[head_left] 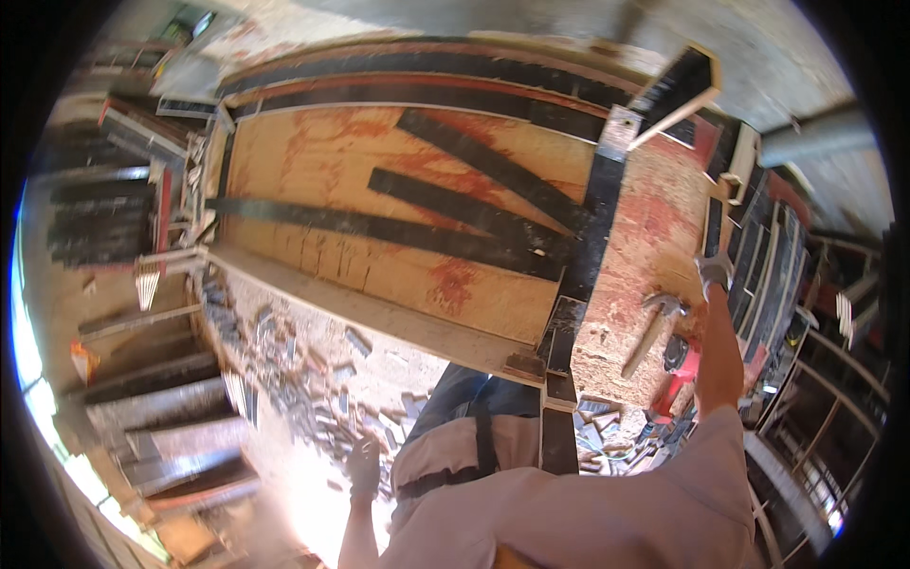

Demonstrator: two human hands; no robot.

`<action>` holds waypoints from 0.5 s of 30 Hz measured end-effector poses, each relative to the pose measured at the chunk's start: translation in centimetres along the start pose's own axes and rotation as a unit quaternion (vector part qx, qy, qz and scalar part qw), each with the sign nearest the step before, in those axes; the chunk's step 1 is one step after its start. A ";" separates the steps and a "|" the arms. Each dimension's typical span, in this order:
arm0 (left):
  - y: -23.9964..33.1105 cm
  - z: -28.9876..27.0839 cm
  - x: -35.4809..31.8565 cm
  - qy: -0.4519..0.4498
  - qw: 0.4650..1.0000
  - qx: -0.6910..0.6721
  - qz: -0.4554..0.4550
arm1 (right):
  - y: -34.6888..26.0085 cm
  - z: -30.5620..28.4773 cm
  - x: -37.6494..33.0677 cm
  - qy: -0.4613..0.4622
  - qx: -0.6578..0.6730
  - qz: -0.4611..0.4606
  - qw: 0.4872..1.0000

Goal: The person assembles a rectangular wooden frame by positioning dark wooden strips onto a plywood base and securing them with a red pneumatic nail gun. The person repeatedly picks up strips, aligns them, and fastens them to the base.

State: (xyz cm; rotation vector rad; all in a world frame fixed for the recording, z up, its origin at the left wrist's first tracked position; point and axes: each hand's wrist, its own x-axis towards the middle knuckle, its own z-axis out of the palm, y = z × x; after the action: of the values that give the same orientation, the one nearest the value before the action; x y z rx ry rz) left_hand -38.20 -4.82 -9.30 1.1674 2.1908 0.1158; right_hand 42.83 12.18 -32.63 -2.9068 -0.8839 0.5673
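My right hand (pixel 715 271), in a grey glove, reaches out to the far right of the worktable. Its fingers are closed on the near end of a short black wooden strip (pixel 713 226). My left hand (pixel 363 465), also gloved, hangs low beside my body above the floor; its fingers look loosely apart and I see nothing in them. A claw hammer (pixel 652 327) with a wooden handle lies on the reddish-stained board (pixel 654 232), nearer me than my right hand. Beside my right forearm lies a red and black power tool (pixel 679 365).
Long black boards (pixel 379 228) lie on a large framed plywood panel (pixel 313 161). An upright black-faced block (pixel 678 83) stands at its far right corner. Wood offcuts (pixel 322 389) litter the floor. Stacked boards (pixel 175 379) line the left; more strips (pixel 758 275) lie to the right.
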 end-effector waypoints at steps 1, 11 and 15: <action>-2.4 0.8 -0.3 -0.004 0.999 0.032 -0.007 | -1.0 -0.2 -0.6 -0.035 0.063 -0.031 0.997; -5.3 7.3 -6.1 -0.033 0.998 -0.029 -0.047 | -26.4 1.9 -16.9 0.059 -0.046 -0.514 0.855; -8.8 9.9 -10.0 0.020 0.999 -0.011 0.025 | -33.2 6.0 -24.7 -0.079 -0.123 -0.642 0.753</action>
State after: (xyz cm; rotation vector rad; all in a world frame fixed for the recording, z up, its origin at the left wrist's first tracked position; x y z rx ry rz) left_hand -34.84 -19.92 -15.30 1.2177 2.1899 0.1848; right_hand 4.13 26.10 -25.01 -1.6138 -2.6511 0.5057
